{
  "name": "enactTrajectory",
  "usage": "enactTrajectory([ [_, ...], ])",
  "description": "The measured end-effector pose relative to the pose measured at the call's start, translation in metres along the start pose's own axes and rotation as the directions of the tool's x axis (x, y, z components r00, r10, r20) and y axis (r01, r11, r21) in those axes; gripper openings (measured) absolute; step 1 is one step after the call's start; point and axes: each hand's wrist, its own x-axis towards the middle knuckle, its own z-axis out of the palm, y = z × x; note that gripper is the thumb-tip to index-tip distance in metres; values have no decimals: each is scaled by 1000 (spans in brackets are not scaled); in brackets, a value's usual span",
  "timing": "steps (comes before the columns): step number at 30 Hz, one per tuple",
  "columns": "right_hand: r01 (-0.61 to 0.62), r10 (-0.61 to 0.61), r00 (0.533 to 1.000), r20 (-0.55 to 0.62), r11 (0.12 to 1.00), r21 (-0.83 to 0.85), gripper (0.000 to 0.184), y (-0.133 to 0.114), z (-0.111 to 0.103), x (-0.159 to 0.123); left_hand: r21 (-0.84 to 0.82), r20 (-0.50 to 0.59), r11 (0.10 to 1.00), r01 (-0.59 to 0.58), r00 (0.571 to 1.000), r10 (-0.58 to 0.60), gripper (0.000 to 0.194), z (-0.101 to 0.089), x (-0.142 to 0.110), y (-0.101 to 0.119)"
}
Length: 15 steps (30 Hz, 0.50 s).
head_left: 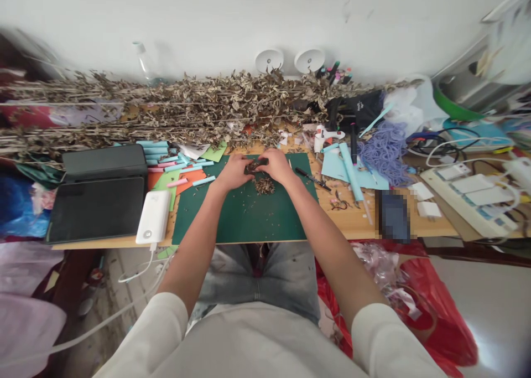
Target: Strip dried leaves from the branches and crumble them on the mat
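Both of my hands meet over the far part of a green cutting mat (236, 217). My left hand (235, 171) has its fingers closed on brown dried leaves (254, 166), and my right hand (275, 165) pinches the same bit from the other side. Just below the fingers lies a small pile of crumbled dried leaves (264, 186), with loose crumbs scattered over the mat. A black pen (311, 177) rests at the mat's right edge. Bundles of long dried leafy stems (232, 104) stretch across the table behind my hands.
To the left stand a tablet in a dark case (99, 209) and a white power bank (153, 216) with a cable. Rolled blue paper tubes (350, 170), a glue gun (326, 137), purple yarn (384, 154) and a power strip (468, 195) lie rightward. A red plastic bag (440, 317) sits below.
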Motion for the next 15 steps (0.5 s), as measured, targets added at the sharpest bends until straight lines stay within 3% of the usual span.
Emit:
enactTrajectory([
  [5, -30, 24, 997, 80, 997, 71, 29, -4, -3, 1, 22, 80, 998, 67, 994, -68, 34, 1, 1, -2],
  [12, 117, -124, 991, 56, 986, 121, 33, -6, -4, 2, 34, 31, 996, 84, 996, -85, 26, -1, 1, 5],
  [15, 140, -142, 990, 24, 987, 75, 24, -7, -1, 1, 24, 1, 993, 113, 994, -113, 24, 1, 0, 6],
])
